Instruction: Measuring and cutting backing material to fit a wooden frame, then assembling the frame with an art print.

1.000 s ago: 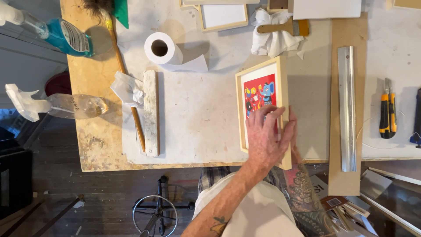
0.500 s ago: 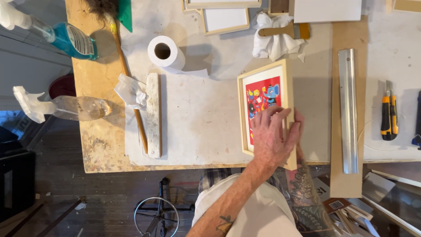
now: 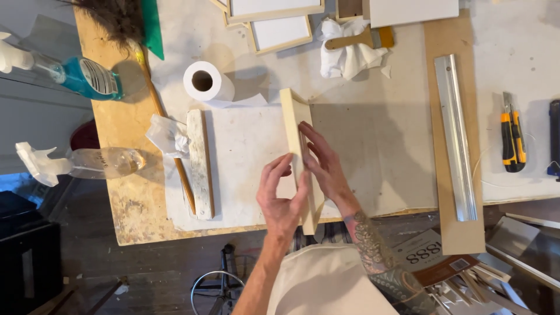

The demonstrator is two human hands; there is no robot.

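A light wooden picture frame (image 3: 291, 119) stands on its edge on the white work surface (image 3: 245, 151), so I see only its pale side. My left hand (image 3: 281, 199) presses against its left side near the table's front edge, fingers spread. On the right side my right hand (image 3: 324, 167) lies flat against the frame, fingers pointing away from me. The picture inside the frame is hidden.
A paper roll (image 3: 204, 84) and a worn wooden block (image 3: 200, 164) lie left of the frame. Two spray bottles (image 3: 81, 76) (image 3: 87, 163) sit at the left edge. A metal ruler (image 3: 455, 137), a yellow utility knife (image 3: 512, 137), a cloth with a brush (image 3: 350, 53) and other frames (image 3: 281, 32) lie around.
The frame lay flat, picture up, under one hand. Now it is tipped up on its edge and sits further left in view, with both hands on it.
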